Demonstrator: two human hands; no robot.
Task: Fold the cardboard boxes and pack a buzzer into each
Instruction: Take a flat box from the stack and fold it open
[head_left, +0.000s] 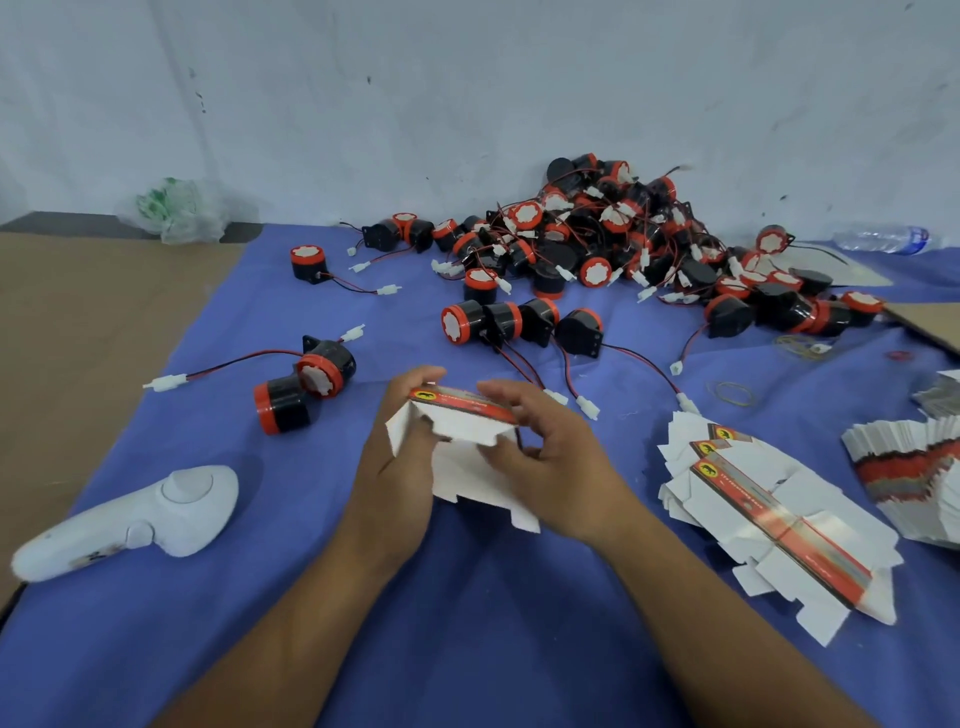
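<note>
A flat white cardboard box blank (470, 457) with a red printed edge is held above the blue cloth (260, 597) in the middle of the view. My left hand (400, 457) grips its left side, fingers curled over the top edge. My right hand (540, 457) grips its right side, with the thumb under a flap. A big pile of black-and-red buzzers (623, 239) with red wires lies at the back. Two loose buzzers (301, 384) lie just left of my hands.
A fanned stack of flat box blanks (769, 514) lies to the right, with a taller stack (914, 467) at the right edge. A white handheld controller (135, 519) lies front left. Rubber bands (730, 393), a plastic bottle (883, 238) and a crumpled bag (176, 210) sit around the edges.
</note>
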